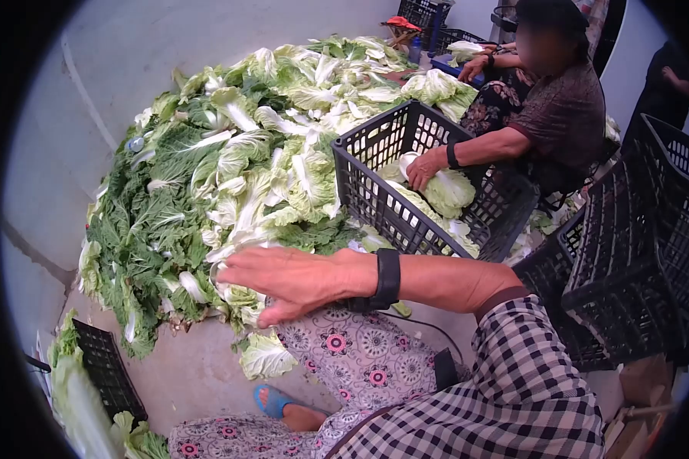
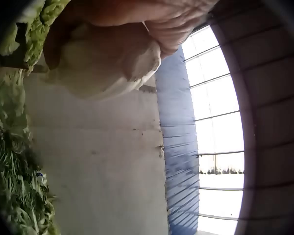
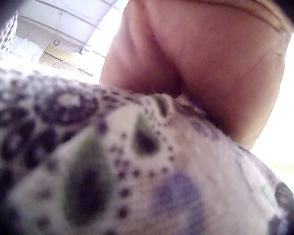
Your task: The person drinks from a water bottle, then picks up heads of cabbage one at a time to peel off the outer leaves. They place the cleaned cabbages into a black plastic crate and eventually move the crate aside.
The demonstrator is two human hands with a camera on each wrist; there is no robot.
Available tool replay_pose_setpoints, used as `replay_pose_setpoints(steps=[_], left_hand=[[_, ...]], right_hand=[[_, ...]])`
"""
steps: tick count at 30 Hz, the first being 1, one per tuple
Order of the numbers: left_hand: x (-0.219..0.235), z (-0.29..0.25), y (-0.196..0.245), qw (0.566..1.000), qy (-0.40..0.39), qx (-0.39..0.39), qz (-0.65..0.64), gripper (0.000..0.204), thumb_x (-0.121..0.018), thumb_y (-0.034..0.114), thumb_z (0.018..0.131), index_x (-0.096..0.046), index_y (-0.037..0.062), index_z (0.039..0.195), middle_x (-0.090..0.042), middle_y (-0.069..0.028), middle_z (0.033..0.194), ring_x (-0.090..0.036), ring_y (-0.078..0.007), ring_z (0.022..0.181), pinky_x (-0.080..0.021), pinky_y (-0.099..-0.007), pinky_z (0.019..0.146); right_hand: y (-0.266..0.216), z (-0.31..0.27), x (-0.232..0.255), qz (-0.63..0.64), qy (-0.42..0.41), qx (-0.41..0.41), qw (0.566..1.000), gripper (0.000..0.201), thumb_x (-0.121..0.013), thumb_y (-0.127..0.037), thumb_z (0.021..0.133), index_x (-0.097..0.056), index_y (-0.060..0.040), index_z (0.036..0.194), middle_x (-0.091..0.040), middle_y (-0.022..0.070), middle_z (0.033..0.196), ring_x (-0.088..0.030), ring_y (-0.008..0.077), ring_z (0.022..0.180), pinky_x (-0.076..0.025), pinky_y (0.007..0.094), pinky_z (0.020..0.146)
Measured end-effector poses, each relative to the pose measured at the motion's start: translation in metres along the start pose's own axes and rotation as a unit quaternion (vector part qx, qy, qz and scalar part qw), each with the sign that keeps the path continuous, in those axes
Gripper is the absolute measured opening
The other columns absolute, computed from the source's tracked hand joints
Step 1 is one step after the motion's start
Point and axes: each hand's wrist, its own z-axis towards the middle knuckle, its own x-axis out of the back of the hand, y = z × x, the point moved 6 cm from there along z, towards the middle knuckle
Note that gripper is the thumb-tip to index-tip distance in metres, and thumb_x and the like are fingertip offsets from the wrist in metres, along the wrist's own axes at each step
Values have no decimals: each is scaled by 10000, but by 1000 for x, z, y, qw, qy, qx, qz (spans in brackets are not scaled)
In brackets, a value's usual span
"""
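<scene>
In the left wrist view my left hand (image 2: 137,14) grips a Chinese cabbage (image 2: 103,68) near its pale cut base. The hand itself is outside the head view, where a long blurred cabbage (image 1: 84,398) shows at the lower left. My right hand (image 1: 291,279) reaches over my knee, back up and fingers extended, its fingertips overlapping the edge of the pile of cabbage leaves (image 1: 245,176). Below its palm the right wrist view shows patterned trousers (image 3: 147,161).
Another person (image 1: 559,115) sits at the right, one hand on a cabbage (image 1: 448,191) in a black crate (image 1: 367,172). Several black crates (image 1: 620,252) stack at the right. A further crate (image 1: 111,367) stands at the lower left, near a loose leaf (image 1: 266,357) on the floor.
</scene>
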Motion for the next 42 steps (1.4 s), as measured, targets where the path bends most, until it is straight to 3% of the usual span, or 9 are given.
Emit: replay_pose_setpoints(steps=[3,5,6,7,9,11,18,28,42], left_hand=[[-58,-2,12,981,-128,-19,-142,648,-700,163,763,-377,-73,1272,-539,-242,1128,-532,-332,993,-434,-401,848],[-112,-15,55,943,-224,99,-225,574,-711,115,723,-437,-66,1194,-551,-206,1108,-530,-315,984,-430,-396,815],[-125,-15,65,964,-236,17,-125,517,-718,125,707,-491,-53,1136,-560,-194,1077,-530,-311,987,-421,-376,824],[-140,-27,75,936,-191,145,-257,475,-704,186,730,-524,-44,1106,-568,-212,1058,-535,-325,985,-406,-379,863],[-163,-21,71,904,-407,35,-130,606,-682,282,758,-428,-35,1208,-535,-237,1128,-528,-301,1014,-386,-412,916],[-175,-22,88,858,-430,140,-246,671,-618,352,787,-333,0,1283,-485,-236,1201,-508,-326,1063,-393,-437,932],[-222,-36,134,719,-428,264,-480,665,-536,409,857,-282,59,1363,-461,-175,1261,-503,-281,1086,-433,-389,872],[-237,-20,79,741,-371,220,-515,582,-515,377,912,-318,75,1368,-495,-99,1244,-533,-195,1032,-505,-300,751],[-236,-23,66,736,-405,224,-494,573,-564,348,887,-355,65,1339,-514,-83,1200,-554,-191,985,-513,-289,743]], right_hand=[[-35,22,31,-53,49,52,996,946,-788,-303,607,-285,-52,1368,-292,258,1383,-294,422,1270,-300,491,1021],[-57,35,42,-92,83,94,988,1013,-824,-294,549,-280,-58,1370,-299,256,1372,-269,414,1287,-276,516,1027],[-67,40,42,-116,105,123,980,1033,-836,-291,527,-283,-59,1368,-312,254,1360,-265,407,1291,-263,529,1030],[-73,46,39,-140,126,150,971,1053,-847,-289,506,-285,-60,1367,-324,252,1348,-260,399,1295,-250,541,1033],[-81,57,34,-119,108,188,969,973,-846,-284,470,-362,-69,1287,-462,171,1144,-398,337,1151,-319,537,908],[-85,69,23,-60,-61,158,984,935,-847,-282,439,-403,-75,1235,-496,125,1041,-448,306,1065,-354,495,834],[-61,67,23,66,100,178,977,709,-765,-306,475,-486,-59,1078,-567,115,834,-587,294,754,-465,421,639],[8,30,91,143,174,-86,970,870,-807,-310,490,-442,-24,1227,-590,134,1059,-590,269,986,-496,375,902],[124,-236,178,62,495,-384,777,793,-826,-139,597,-432,22,1266,-596,98,1098,-592,170,956,-480,300,858]])
